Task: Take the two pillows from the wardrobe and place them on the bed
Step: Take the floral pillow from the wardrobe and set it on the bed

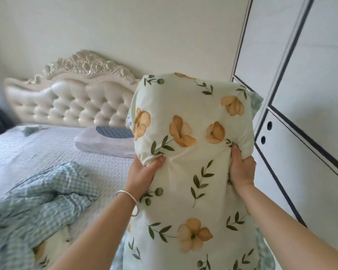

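Note:
A pale green pillow point(189, 152) printed with orange flowers and green leaves stands upright in front of me, held in the air. My left hand point(142, 172), with a silver bangle on the wrist, pinches its left side. My right hand point(242, 170) grips its right side. A checked green edge behind it may be a second pillow; I cannot tell. The bed point(53, 151), covered with a light quilted sheet, lies to the left of the pillow. The white wardrobe point(310, 94) with black trim stands at the right, its doors closed.
A grey-white pillow point(103, 142) with a dark dotted patch lies at the bed's head, under the tufted cream headboard point(74, 98). A crumpled green checked blanket point(37, 209) covers the bed's near part. A small cloth point(30, 129) lies far left.

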`<act>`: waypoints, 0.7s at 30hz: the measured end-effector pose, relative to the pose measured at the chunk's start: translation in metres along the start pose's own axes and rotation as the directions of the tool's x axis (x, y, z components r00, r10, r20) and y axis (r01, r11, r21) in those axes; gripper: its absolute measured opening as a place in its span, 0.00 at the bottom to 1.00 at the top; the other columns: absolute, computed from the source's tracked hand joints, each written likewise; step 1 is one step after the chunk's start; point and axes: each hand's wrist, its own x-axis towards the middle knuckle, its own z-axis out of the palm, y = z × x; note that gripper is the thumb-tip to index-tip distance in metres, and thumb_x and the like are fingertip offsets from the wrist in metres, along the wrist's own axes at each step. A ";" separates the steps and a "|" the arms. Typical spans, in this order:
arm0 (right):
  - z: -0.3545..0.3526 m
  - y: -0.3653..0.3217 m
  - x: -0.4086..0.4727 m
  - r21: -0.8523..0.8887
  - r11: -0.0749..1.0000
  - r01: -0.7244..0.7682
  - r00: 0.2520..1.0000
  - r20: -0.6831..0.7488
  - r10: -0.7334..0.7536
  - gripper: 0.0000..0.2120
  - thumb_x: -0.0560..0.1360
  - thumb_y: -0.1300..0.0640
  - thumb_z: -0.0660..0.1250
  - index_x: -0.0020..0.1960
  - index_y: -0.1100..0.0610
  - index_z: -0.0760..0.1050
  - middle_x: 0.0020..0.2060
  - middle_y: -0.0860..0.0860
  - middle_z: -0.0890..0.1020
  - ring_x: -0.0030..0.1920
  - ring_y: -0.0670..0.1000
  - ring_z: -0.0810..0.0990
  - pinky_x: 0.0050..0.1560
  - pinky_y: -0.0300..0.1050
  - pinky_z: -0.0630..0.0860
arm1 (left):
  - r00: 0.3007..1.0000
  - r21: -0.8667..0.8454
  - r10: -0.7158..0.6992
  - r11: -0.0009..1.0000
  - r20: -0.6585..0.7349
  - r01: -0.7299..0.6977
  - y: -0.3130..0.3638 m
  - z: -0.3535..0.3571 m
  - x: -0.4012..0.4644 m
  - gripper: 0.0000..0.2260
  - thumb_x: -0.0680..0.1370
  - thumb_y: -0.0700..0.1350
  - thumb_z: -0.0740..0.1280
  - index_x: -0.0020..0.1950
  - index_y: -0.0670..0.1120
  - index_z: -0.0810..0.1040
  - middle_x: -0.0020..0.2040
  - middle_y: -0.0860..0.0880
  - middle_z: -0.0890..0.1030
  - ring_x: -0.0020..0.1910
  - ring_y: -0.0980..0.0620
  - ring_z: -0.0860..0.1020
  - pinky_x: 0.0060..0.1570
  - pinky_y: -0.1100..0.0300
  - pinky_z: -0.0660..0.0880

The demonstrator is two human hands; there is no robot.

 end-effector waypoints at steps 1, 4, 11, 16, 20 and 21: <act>0.012 0.010 0.024 -0.014 1.000 -0.019 0.999 0.031 0.020 0.10 0.77 0.45 0.59 0.39 0.44 0.74 0.37 0.44 0.78 0.38 0.42 0.75 0.37 0.41 0.69 | 1.000 0.018 -0.017 1.000 -0.017 0.017 -0.002 0.009 0.020 0.32 0.60 0.62 0.71 0.61 0.53 0.75 0.55 0.50 0.82 0.55 0.47 0.79 0.58 0.44 0.75; 0.045 0.041 0.093 -0.072 0.994 -0.082 0.990 0.107 0.089 0.16 0.78 0.44 0.56 0.53 0.52 0.76 0.45 0.49 0.79 0.44 0.50 0.76 0.47 0.44 0.70 | 0.994 0.079 -0.099 0.992 -0.040 0.102 -0.009 0.035 0.083 0.27 0.61 0.62 0.71 0.59 0.58 0.74 0.53 0.55 0.81 0.54 0.50 0.79 0.50 0.55 0.75; 0.135 0.079 0.219 -0.277 0.959 -0.057 0.971 0.208 0.118 0.19 0.79 0.47 0.51 0.58 0.57 0.74 0.43 0.52 0.76 0.43 0.52 0.72 0.44 0.45 0.66 | 0.946 0.100 -0.298 0.945 -0.130 0.311 -0.041 0.064 0.216 0.33 0.63 0.66 0.68 0.65 0.54 0.73 0.56 0.49 0.81 0.53 0.48 0.78 0.55 0.53 0.74; 0.227 0.098 0.298 -0.357 0.934 0.037 0.949 0.304 0.078 0.19 0.78 0.47 0.50 0.57 0.56 0.72 0.45 0.55 0.78 0.46 0.57 0.76 0.45 0.49 0.70 | 0.926 0.057 -0.330 0.937 -0.181 0.345 -0.072 0.054 0.319 0.36 0.63 0.66 0.69 0.68 0.54 0.70 0.59 0.49 0.80 0.56 0.46 0.77 0.62 0.47 0.72; 0.304 0.107 0.364 -0.439 0.898 0.040 0.931 0.343 0.126 0.22 0.78 0.47 0.50 0.59 0.60 0.73 0.50 0.60 0.79 0.50 0.60 0.76 0.51 0.52 0.72 | 0.922 0.017 -0.336 0.938 -0.190 0.345 -0.092 0.042 0.404 0.34 0.63 0.66 0.70 0.66 0.52 0.72 0.57 0.50 0.81 0.55 0.47 0.79 0.60 0.47 0.74; 0.323 0.108 0.381 -0.452 0.891 0.045 0.926 0.354 0.132 0.22 0.79 0.47 0.50 0.59 0.61 0.73 0.51 0.61 0.79 0.51 0.62 0.76 0.53 0.53 0.72 | 0.917 -0.004 -0.344 0.936 -0.199 0.351 -0.095 0.039 0.425 0.33 0.63 0.65 0.70 0.64 0.52 0.72 0.57 0.49 0.81 0.54 0.47 0.79 0.60 0.47 0.74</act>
